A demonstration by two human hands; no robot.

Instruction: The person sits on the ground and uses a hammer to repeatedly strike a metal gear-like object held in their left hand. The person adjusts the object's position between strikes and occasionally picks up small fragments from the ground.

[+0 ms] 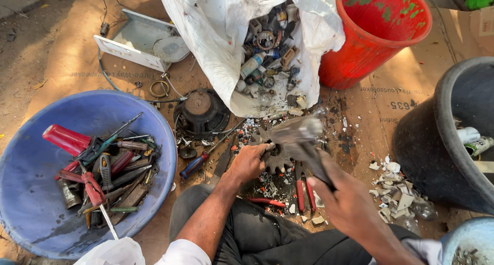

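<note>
My right hand (pixel 350 203) grips the dark handle of a hammer (pixel 298 133), whose metal head is blurred with motion above a toothed gear (pixel 278 159) lying on the ground. My left hand (pixel 249 162) rests on the left side of that gear, its fingers closed over a small piece at the gear's rim that I cannot make out. White shards and bits of debris lie scattered around the gear.
A blue tub (pixel 31 193) of screwdrivers and pliers sits at left. A white sack (pixel 216 33) of scrap parts lies ahead, a red bucket (pixel 375 38) at its right, a black tub (pixel 437 141) far right. A speaker magnet (pixel 201 113) and a loose screwdriver (pixel 198 164) lie nearby.
</note>
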